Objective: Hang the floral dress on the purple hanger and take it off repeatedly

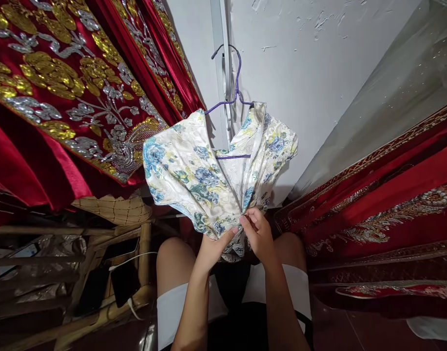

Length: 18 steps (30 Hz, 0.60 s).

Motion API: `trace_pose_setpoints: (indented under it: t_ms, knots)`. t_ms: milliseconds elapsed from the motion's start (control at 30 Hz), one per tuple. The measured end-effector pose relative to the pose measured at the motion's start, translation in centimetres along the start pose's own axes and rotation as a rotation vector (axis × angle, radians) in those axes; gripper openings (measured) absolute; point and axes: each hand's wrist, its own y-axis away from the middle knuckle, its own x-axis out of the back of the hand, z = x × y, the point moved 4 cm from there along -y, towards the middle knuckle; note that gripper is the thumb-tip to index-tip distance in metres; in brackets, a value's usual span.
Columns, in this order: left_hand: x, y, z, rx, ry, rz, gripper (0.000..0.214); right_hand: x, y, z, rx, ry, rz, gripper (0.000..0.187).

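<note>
At centre frame, 1 floral garment [194, 170] hung on a purple hanger [238, 73] is pinched at its lower front by the left hand [215, 247] and right hand [259, 235].

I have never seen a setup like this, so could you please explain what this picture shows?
There is no machine here: the left hand and right hand are a person's own bare hands. The single picture comes from a camera worn on that person's head, looking forward and down. Both hands hold the front of a flowered garment, which is on a purple hanger before a pale wall. At the left, dark flat objects and a white cable lie on a bamboo-like stand. Red decorated fabric shows on both sides.
</note>
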Motion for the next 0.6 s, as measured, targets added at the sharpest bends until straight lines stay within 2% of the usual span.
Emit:
trace_pose_setpoints:
  t_ms: [133, 233, 300, 367, 433, 500, 567, 600]
  knots:
    - [-0.3, 0.4, 0.4, 0.028, 0.03, -0.003, 0.071, -0.2, 0.1, -0.2, 0.037, -0.025, 0.059, 0.025]
    - [0.2, 0.2, 0.1, -0.001, 0.025, 0.025, 0.064, 0.2, 0.4, -0.5, 0.043, -0.037, 0.077, 0.027]
    - [1.2, -0.4, -0.3, -0.039, 0.063, 0.141, 0.055, 0.5, 0.6, -0.8, 0.027, -0.056, 0.094, 0.03]
    - [2.3, -0.8, -0.6, -0.107, 0.106, 0.322, 0.049, 0.8, 0.8, -0.9, 0.016, -0.081, 0.134, 0.032]
    - [3.0, -0.6, -0.6, -0.257, 0.095, 0.534, 0.048, 0.9, 0.9, -0.9, 0.008, -0.103, 0.182, 0.033]
    - [2.6, 0.4, -0.4, -0.448, 0.028, 0.683, 0.049, 0.5, 0.9, -0.7, 0.002, -0.111, 0.191, 0.031]
    - [1.2, 1.4, -0.8, -0.546, -0.042, 0.67, 0.048, -0.1, 0.9, -0.6, 0.0, -0.105, 0.141, 0.029]
    - [0.2, 1.7, -1.2, -0.537, -0.065, 0.594, 0.046, -0.6, 0.9, -0.6, 0.0, -0.097, 0.1, 0.027]
